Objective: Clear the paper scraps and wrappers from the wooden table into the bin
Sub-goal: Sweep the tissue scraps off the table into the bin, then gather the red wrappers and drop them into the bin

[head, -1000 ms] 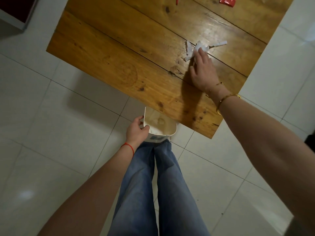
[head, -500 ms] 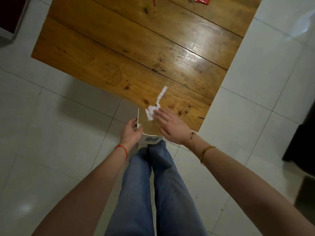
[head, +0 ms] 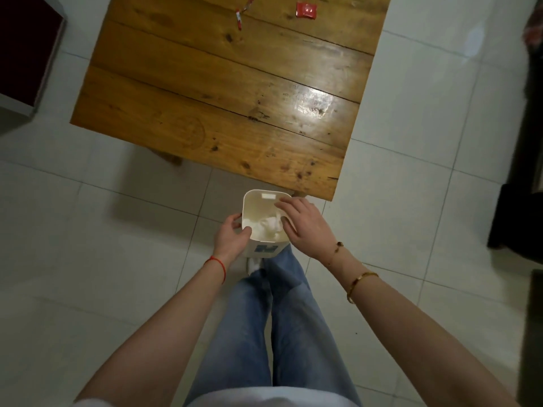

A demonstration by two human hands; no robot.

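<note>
I hold the bin (head: 266, 221) in my left hand (head: 232, 237), thumb hooked over its rim, just below the counter's (head: 223, 92) near edge so scraps can drop in. My right hand (head: 302, 227) hangs open over the bin mouth, gripping nothing; white paper scraps (head: 269, 227) lie inside. The bin's blue label (head: 266, 248) is unreadable. At the far edge a red wrapper (head: 306, 10) and a red-and-white strip (head: 242, 11) remain.

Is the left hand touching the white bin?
Touching. The head view shows the left hand gripping the white bin at its left rim, thumb hooked over the edge.
</note>
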